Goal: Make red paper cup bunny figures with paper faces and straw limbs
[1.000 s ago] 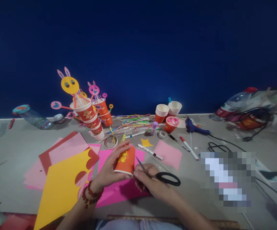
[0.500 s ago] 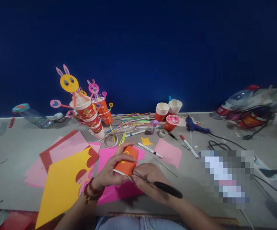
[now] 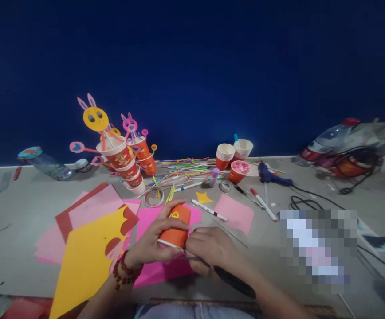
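My left hand (image 3: pixel 155 239) is wrapped round an orange paper cup (image 3: pixel 175 223), which is tipped on its side with its white rim towards me. Yellow heart-like outlines show on its wall. In my right hand (image 3: pixel 209 248) is a thin metal tool with a black handle (image 3: pixel 234 281); its shaft passes under my fingers beside the cup's rim. The tool's tip is hidden, so I cannot tell whether it touches the cup. Bright pink paper (image 3: pixel 146 277) lies beneath both hands.
Yellow paper (image 3: pixel 82 252) overlaps red and pink sheets at left. Rabbit-decorated cup stacks (image 3: pixel 122 161) stand behind. Pipe cleaners (image 3: pixel 186 168), a marker (image 3: pixel 209 210), plain cups (image 3: pixel 225 156) and a blue glue gun (image 3: pixel 272 176) with a looping cord lie ahead and right.
My right hand has turned, its fingers now folding over the tool's shaft at the cup's rim. The black handle has dropped a little lower. The cup has tilted slightly in my left hand.
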Tool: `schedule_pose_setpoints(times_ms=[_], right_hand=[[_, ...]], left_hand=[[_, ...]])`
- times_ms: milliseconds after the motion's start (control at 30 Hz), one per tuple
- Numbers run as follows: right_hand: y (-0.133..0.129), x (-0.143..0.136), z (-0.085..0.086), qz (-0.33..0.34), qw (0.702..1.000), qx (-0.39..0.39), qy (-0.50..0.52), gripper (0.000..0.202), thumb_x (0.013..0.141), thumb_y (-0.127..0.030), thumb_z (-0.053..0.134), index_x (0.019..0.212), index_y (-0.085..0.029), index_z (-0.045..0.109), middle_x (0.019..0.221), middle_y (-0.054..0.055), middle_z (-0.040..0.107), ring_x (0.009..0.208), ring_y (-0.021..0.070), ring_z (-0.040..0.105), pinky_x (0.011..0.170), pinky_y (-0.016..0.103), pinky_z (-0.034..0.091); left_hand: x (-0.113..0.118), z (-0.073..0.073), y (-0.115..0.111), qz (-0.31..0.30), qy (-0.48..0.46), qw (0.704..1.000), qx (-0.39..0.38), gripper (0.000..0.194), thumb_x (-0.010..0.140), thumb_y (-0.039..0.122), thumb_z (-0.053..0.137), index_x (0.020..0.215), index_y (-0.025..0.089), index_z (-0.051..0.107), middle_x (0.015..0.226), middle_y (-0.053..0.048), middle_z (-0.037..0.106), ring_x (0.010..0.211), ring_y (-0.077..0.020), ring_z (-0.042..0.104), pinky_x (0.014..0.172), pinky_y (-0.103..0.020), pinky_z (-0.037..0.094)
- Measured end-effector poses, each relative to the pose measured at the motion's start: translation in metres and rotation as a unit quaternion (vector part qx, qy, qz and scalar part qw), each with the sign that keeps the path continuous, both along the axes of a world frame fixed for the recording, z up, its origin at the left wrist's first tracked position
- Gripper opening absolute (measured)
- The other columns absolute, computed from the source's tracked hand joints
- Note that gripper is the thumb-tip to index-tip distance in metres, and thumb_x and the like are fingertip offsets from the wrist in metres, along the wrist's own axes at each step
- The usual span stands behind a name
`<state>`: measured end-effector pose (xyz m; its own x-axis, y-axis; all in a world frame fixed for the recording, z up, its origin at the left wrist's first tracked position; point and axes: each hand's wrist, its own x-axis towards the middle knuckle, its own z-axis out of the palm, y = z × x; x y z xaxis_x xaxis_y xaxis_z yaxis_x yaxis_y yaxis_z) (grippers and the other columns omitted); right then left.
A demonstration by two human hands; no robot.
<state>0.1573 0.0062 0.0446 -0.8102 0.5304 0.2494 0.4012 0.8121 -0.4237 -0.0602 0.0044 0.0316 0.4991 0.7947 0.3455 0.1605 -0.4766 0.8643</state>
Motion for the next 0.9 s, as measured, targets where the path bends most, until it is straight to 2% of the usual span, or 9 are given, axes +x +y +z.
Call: schedule_pose_setpoints(times_ms=[133, 267, 367, 467, 533, 600, 667, 800, 900], right_hand=[[-0.006, 0.0, 0.005, 0.012, 0.989, -0.099, 0.11, 0.024, 0.09, -0.023, 0.046, 0.066, -0.022, 0.045, 0.062, -0.002, 0.054, 0.058, 0.0148, 0.045, 0.059, 0.029, 0.031], [-0.012, -0.001, 0.011, -0.023, 0.949, -0.265, 0.167, 0.035, 0.096, -0.029, 0.042, 0.063, -0.022, 0.034, 0.057, -0.005, 0.037, 0.056, 0.0119, 0.039, 0.058, 0.028, 0.028], [-0.016, -0.002, 0.008, -0.066, 0.902, -0.386, 0.182, 0.04, 0.096, -0.035, 0.048, 0.06, -0.021, 0.038, 0.058, -0.005, 0.039, 0.056, 0.0113, 0.04, 0.055, 0.026, 0.029], [-0.021, -0.005, 0.001, -0.094, 0.835, -0.504, 0.203, 0.043, 0.096, -0.045, 0.048, 0.061, -0.021, 0.049, 0.059, -0.003, 0.049, 0.057, 0.0119, 0.046, 0.056, 0.025, 0.035], [-0.024, -0.008, -0.004, -0.103, 0.791, -0.563, 0.217, 0.046, 0.095, -0.052, 0.048, 0.061, -0.021, 0.051, 0.058, -0.003, 0.051, 0.056, 0.0119, 0.047, 0.056, 0.024, 0.037], [-0.025, -0.01, -0.008, -0.106, 0.765, -0.595, 0.225, 0.048, 0.092, -0.055, 0.049, 0.058, -0.021, 0.051, 0.055, -0.003, 0.05, 0.054, 0.0115, 0.047, 0.058, 0.024, 0.039], [-0.025, -0.011, -0.01, -0.109, 0.761, -0.601, 0.221, 0.049, 0.092, -0.053, 0.048, 0.056, -0.021, 0.051, 0.053, -0.003, 0.05, 0.055, 0.0117, 0.048, 0.06, 0.024, 0.04], [-0.022, -0.006, -0.005, -0.09, 0.781, -0.586, 0.196, 0.047, 0.095, -0.045, 0.043, 0.056, -0.021, 0.051, 0.054, -0.002, 0.052, 0.055, 0.0123, 0.048, 0.06, 0.024, 0.04], [-0.02, -0.001, 0.002, -0.056, 0.825, -0.529, 0.191, 0.04, 0.096, -0.033, 0.036, 0.06, -0.021, 0.049, 0.059, -0.002, 0.053, 0.057, 0.0128, 0.05, 0.059, 0.024, 0.04]], left_hand=[[0.0, 0.006, -0.001, -0.013, 0.01, 0.999, 0.038, 0.041, 0.079, 0.037, 0.077, 0.118, 0.027, 0.07, 0.16, -0.013, 0.03, 0.141, -0.0418, 0.039, 0.111, -0.059, 0.037], [0.0, 0.011, -0.002, -0.024, 0.016, 0.997, 0.078, 0.042, 0.079, 0.033, 0.074, 0.119, 0.027, 0.069, 0.16, -0.012, 0.03, 0.144, -0.042, 0.036, 0.113, -0.061, 0.034], [0.0, 0.015, -0.003, -0.026, 0.031, 0.996, 0.079, 0.042, 0.076, 0.027, 0.074, 0.118, 0.026, 0.069, 0.16, -0.011, 0.031, 0.145, -0.0416, 0.034, 0.113, -0.06, 0.035], [0.001, 0.018, -0.004, -0.022, 0.051, 0.994, 0.092, 0.043, 0.073, 0.021, 0.074, 0.116, 0.025, 0.068, 0.16, -0.011, 0.031, 0.145, -0.0416, 0.032, 0.114, -0.06, 0.034], [0.001, 0.019, -0.003, -0.02, 0.055, 0.993, 0.107, 0.044, 0.072, 0.019, 0.073, 0.115, 0.025, 0.068, 0.16, -0.011, 0.031, 0.145, -0.0418, 0.031, 0.115, -0.061, 0.032], [0.001, 0.018, -0.003, -0.018, 0.056, 0.992, 0.113, 0.045, 0.072, 0.021, 0.073, 0.116, 0.026, 0.067, 0.16, -0.01, 0.031, 0.146, -0.0423, 0.031, 0.115, -0.063, 0.031], [0.001, 0.015, -0.003, -0.019, 0.054, 0.993, 0.106, 0.044, 0.074, 0.025, 0.073, 0.118, 0.027, 0.067, 0.16, -0.011, 0.03, 0.146, -0.0431, 0.03, 0.115, -0.064, 0.031], [-0.002, 0.006, -0.003, -0.025, 0.016, 0.995, 0.092, 0.044, 0.079, 0.035, 0.073, 0.121, 0.027, 0.068, 0.16, -0.012, 0.03, 0.145, -0.0438, 0.033, 0.113, -0.064, 0.033], [-0.002, 0.004, -0.003, -0.028, 0.008, 0.996, 0.082, 0.045, 0.078, 0.035, 0.075, 0.122, 0.027, 0.067, 0.16, -0.012, 0.032, 0.144, -0.0444, 0.034, 0.112, -0.063, 0.035]])
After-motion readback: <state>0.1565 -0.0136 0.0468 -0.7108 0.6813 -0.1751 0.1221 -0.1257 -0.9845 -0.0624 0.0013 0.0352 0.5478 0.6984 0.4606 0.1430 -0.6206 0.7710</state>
